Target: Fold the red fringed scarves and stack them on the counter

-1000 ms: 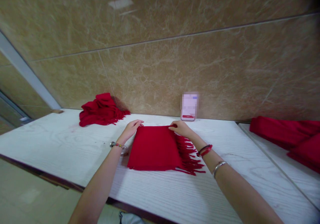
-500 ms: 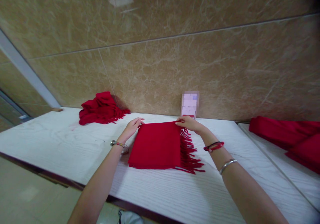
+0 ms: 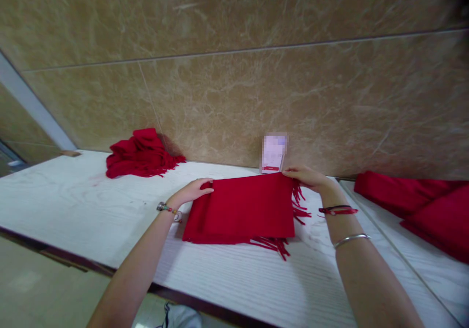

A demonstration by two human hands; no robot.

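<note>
A red fringed scarf (image 3: 245,211), folded into a flat rectangle, lies on the white wood-grain table (image 3: 234,279) before me. My right hand (image 3: 304,175) pinches its far right corner. At the far left corner my left hand (image 3: 196,190) has thumb and fingers closed on the upper layer's edge. That upper layer sits offset to the right, so a strip of the lower layers shows along the left side. Fringe hangs out past the right edge and from under the near edge.
Against the tiled wall (image 3: 220,108) leans a phone (image 3: 273,152), its screen blurred. A crumpled red scarf (image 3: 142,154) lies at the back left. More folded red cloth (image 3: 421,201) rests at the right, beyond the table seam. The table's front edge (image 3: 176,298) runs close to me.
My right hand has moved right, drawing the scarf's upper layer with it over most of the fringe. My left hand has come slightly onto the scarf's left part.
</note>
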